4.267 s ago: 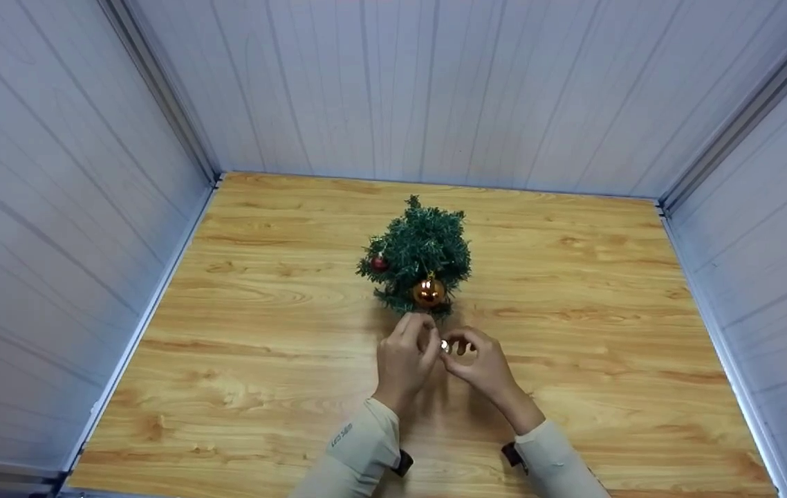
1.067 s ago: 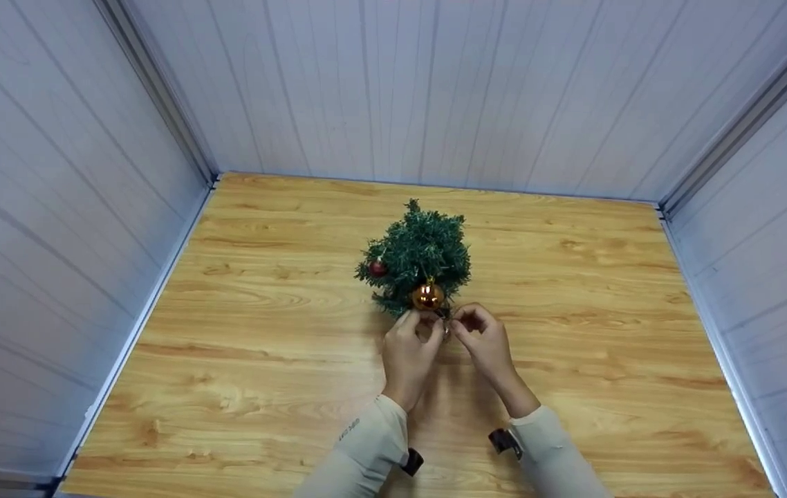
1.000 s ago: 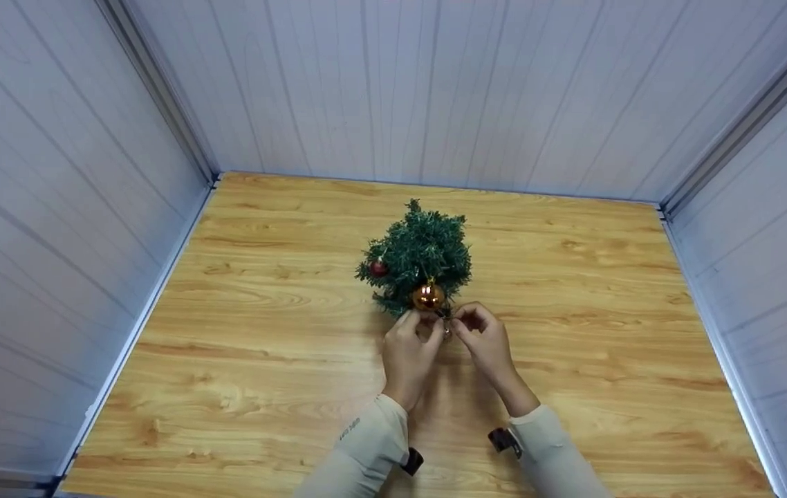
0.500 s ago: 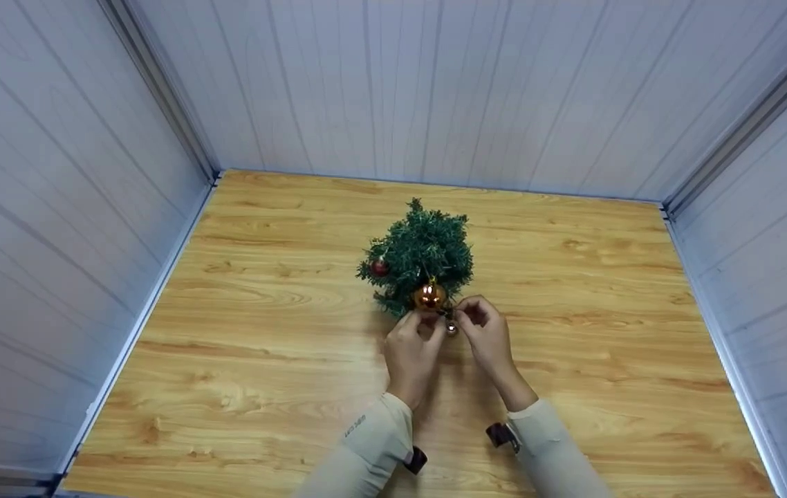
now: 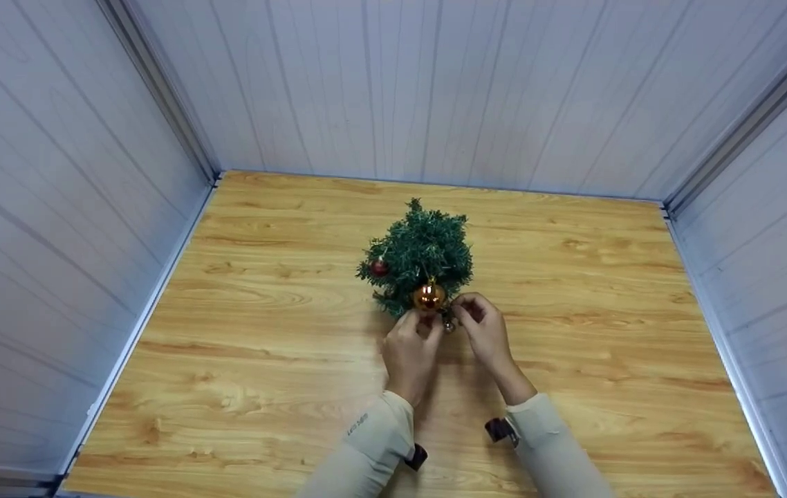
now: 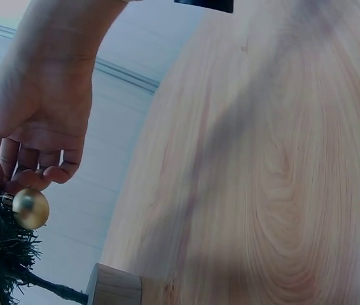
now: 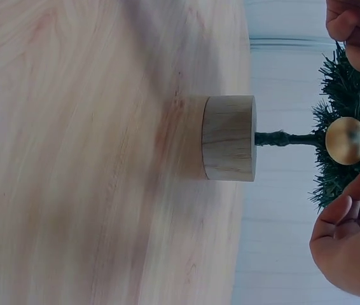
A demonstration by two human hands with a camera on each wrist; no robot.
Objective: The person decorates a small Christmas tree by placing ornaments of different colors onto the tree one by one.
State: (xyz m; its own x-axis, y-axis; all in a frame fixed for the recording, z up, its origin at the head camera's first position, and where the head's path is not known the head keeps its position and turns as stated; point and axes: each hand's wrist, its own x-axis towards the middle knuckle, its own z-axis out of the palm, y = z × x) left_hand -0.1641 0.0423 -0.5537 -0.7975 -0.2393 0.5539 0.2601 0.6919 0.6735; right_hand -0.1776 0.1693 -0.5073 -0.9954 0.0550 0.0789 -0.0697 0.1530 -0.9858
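A small artificial Christmas tree (image 5: 428, 242) stands on a round wooden base (image 7: 229, 138), with an orange bauble (image 5: 429, 296) and a red bauble (image 5: 379, 267) on it. A small gold bauble (image 6: 31, 208) hangs at the low front branches. My right hand (image 5: 487, 333) has thumb and forefinger together just by its cap, apparently pinching its loop; the loop itself is too small to make out. My left hand (image 5: 413, 353) has its fingertips at the foliage under the orange bauble, seemingly pinching a branch. The exact grip is hidden.
The wood-grain table (image 5: 262, 277) is enclosed by pale panelled walls (image 5: 393, 90) at the back and both sides. Dark wrist devices show below each sleeve cuff.
Both hands have gone forward from in front of the tree to its lower branches, bringing the gold bauble along. Lately the right hand has edged slightly forward; the bauble dangles below its fingertips.
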